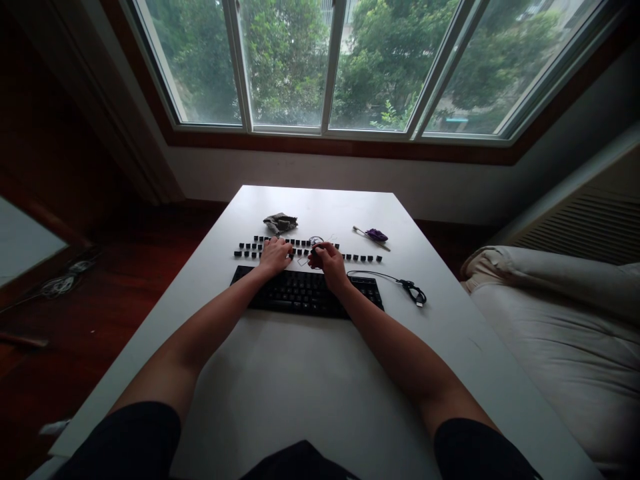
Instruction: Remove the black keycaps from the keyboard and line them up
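Note:
My left hand (276,256) reaches over the rows of loose black keycaps (356,257), its fingers bent down and pinched at a keycap (290,256). Closed fingers of my right hand (332,261) hold a small black tool (317,251) that looks like a keycap puller; thin wire shows beside it. Below both hands lies a black keyboard (300,293), partly covered by my wrists. Its keys are too dark to make out singly. The keycaps stand in long rows just beyond the keyboard, some hidden behind my hands.
Farther back on the white table (260,373) lie a crumpled grey cloth (281,223), a purple item (377,235) and a thin pale stick (358,230). A coiled USB cable (414,292) is right of the keyboard. A pale sofa (550,333) stands on the right.

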{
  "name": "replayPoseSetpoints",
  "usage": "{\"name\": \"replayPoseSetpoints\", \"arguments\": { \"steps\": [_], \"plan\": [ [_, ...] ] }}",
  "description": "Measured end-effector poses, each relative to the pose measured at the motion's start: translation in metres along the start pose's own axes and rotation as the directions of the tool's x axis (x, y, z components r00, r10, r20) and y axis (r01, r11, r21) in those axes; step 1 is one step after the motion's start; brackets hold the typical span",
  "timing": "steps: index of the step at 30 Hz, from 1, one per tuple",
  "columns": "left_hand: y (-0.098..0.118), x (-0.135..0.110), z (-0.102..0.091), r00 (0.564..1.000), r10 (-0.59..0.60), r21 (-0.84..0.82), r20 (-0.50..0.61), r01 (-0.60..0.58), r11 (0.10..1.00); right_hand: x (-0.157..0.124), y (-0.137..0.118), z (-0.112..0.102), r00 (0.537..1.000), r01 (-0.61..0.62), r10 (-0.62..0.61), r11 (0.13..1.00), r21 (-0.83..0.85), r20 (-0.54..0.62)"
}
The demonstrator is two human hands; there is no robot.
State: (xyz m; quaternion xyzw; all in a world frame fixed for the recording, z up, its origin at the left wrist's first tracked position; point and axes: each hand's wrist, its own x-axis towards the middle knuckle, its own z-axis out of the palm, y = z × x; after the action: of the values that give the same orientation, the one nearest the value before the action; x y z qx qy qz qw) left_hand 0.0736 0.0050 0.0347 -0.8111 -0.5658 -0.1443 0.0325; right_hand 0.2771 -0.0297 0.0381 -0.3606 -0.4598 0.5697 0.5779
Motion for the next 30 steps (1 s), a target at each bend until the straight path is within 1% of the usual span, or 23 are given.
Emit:
{"name": "replayPoseSetpoints", "arguments": {
  "steps": [5,10,16,19,21,23,27,30],
  "plan": [
    [0.001,-0.001,-0.001,1.0,-0.007,0.009,-0.006,0.007,1.0,0.001,0.003,-0.001,1.0,0.0,0.0,1.0,-0.007,0.01],
    [0.001,-0.003,-0.004,1.0,-0.018,-0.005,-0.02,0.018,1.0,0.0,0.001,0.0,0.999,0.014,-0.012,0.998,-0.06,0.033],
    [-0.006,-0.015,-0.014,0.995,-0.082,-0.046,-0.057,0.08,0.996,0.0,-0.002,0.005,0.983,0.036,-0.003,0.984,-0.174,0.186],
    [-0.009,-0.024,-0.018,0.997,-0.072,-0.099,-0.032,0.069,0.993,-0.002,0.001,0.009,0.967,0.083,-0.015,0.962,-0.259,0.253],
    [-0.01,-0.03,-0.02,0.999,-0.041,-0.141,-0.005,0.04,0.989,-0.005,0.003,0.012,0.959,0.126,-0.029,0.935,-0.331,0.283],
    [-0.012,-0.035,-0.022,1.0,-0.01,-0.173,0.019,0.013,0.985,-0.01,0.003,0.015,0.955,0.173,-0.044,0.888,-0.427,0.294],
    [-0.013,-0.041,-0.023,0.992,0.083,-0.211,0.097,-0.061,0.976,-0.018,-0.002,0.02,0.944,0.259,-0.064,0.747,-0.612,0.322],
    [-0.012,-0.043,-0.026,0.979,0.146,-0.219,0.142,-0.113,0.969,-0.018,-0.006,0.021,0.923,0.324,-0.062,0.66,-0.677,0.381]
  ]
}}
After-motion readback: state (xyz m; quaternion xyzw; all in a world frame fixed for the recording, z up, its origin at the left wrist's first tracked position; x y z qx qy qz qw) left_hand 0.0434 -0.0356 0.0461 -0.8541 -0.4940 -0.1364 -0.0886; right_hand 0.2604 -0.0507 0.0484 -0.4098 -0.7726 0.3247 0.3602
